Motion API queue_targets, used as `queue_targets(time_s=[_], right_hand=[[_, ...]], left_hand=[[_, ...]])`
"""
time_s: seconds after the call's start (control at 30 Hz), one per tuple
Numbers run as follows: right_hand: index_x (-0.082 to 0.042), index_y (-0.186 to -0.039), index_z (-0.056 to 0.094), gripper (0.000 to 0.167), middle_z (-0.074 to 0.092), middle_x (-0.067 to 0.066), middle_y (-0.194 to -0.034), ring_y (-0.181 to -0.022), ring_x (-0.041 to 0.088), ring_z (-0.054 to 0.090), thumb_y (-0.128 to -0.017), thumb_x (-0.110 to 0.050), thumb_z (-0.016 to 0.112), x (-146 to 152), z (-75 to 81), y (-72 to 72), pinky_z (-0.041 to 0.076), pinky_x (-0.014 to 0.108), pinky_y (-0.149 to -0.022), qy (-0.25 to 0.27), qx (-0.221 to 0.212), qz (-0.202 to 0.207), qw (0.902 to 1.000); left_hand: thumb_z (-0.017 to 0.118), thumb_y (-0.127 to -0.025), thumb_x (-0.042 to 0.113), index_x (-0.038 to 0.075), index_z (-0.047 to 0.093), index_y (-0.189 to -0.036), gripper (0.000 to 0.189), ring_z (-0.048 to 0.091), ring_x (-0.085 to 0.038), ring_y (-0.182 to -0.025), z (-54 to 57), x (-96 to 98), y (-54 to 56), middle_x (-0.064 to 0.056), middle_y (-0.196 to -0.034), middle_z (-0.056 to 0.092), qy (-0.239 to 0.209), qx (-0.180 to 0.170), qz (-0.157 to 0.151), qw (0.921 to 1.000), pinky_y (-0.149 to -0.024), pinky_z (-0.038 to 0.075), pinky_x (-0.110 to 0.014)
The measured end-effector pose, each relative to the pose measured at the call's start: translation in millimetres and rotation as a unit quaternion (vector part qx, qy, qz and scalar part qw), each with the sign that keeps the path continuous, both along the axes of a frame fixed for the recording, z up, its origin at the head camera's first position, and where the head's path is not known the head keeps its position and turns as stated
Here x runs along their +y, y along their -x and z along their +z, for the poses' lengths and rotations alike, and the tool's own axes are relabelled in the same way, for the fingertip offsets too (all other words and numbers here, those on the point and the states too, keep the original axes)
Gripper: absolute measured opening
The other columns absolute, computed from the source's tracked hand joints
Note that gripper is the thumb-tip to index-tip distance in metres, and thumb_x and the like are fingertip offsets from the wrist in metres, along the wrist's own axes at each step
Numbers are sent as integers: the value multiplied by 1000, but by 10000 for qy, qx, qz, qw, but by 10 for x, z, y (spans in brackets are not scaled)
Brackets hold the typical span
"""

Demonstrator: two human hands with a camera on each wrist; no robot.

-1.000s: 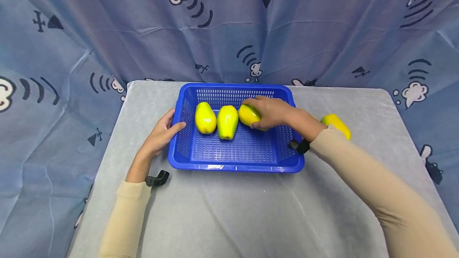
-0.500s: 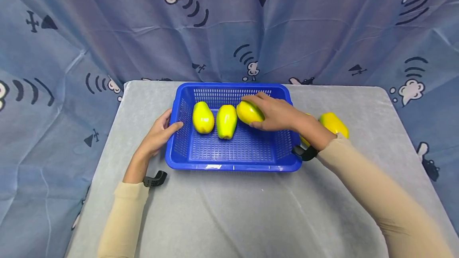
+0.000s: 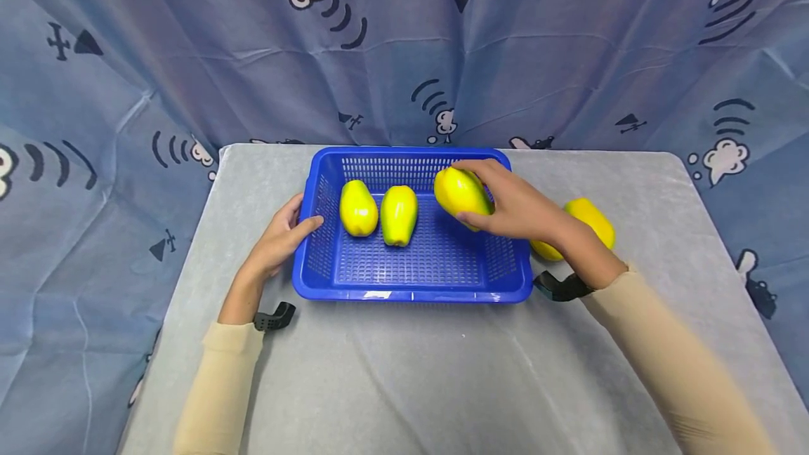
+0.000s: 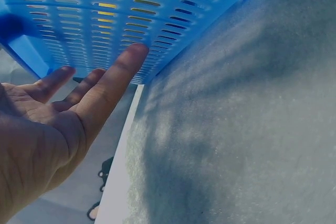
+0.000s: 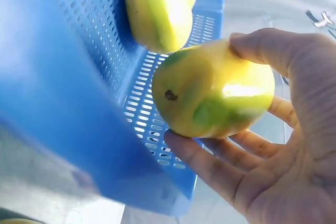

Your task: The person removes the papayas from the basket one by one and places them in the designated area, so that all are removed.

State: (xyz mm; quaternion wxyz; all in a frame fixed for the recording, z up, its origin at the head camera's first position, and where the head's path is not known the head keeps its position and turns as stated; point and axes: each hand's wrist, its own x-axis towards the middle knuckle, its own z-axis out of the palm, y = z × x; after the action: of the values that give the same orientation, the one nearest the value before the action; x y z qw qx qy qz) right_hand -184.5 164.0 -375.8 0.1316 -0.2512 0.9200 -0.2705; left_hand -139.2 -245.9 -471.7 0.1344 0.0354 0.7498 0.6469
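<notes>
The held papaya (image 3: 460, 194) is in the right part of the blue plastic basket (image 3: 411, 295), the right hand (image 3: 508, 201) curled round its sides; an even squeeze suits its smooth skin, ends clear of the rim. The left hand (image 3: 283, 236), fingers fairly straight, touches the basket's left end. Two papayas (image 3: 359, 210) lie inside; yellow papayas (image 3: 594, 220) outside are partly behind the right forearm (image 3: 594, 255).

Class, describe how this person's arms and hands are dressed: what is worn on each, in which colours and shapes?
The left sleeve and right sleeve are plain beige and long, stopping short of the wrist. The left hand and right hand wear no gloves. By each cuff sits a black, curved wrist piece; the left one shows small dots.
</notes>
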Motion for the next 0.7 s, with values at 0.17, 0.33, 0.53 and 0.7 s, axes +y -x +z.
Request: queue_targets(time_s=[0.17, 0.33, 0.53, 0.7], right_hand=[[-17, -161, 39, 80, 42, 11, -164, -136, 35, 51, -94, -28, 81, 101, -12, -42, 49, 63, -114, 386, 17, -182, 9991], [-22, -162, 36, 81, 41, 11, -165, -137, 38, 51, -95, -29, 80, 183, 23, -120, 55, 63, -106, 478, -11, -400, 9981], [-21, -165, 33, 82, 37, 15, -166, -140, 44, 51, -96, -30, 78, 303, 84, -241, 60, 61, -98, 565, -72, -711, 9958], [-24, -165, 33, 81, 38, 14, -166, -140, 44, 53, -97, -29, 78, 395, 95, -296, 62, 61, -95, 813, 93, -853, 9930]], left_hand=[[56, -106, 16, 6, 29, -165, 66, 58, -37, -133, 10, -6, 1, -23, -160, 47, -18, 5, -23, 10000, -96, 62, -27], [55, -106, 16, 6, 29, -165, 66, 58, -37, -131, 2, -14, -15, -24, -160, 47, -19, -14, 45, 10000, -93, 63, -27], [56, -106, 17, 6, 31, -164, 65, 60, -34, -128, -1, 6, 2, -23, -158, 49, -1, -4, 7, 10000, -95, 62, -28], [56, -106, 17, 7, 31, -165, 65, 60, -33, -128, -7, -2, 1, -22, -159, 49, 6, -22, 30, 10000, -95, 62, -28]])
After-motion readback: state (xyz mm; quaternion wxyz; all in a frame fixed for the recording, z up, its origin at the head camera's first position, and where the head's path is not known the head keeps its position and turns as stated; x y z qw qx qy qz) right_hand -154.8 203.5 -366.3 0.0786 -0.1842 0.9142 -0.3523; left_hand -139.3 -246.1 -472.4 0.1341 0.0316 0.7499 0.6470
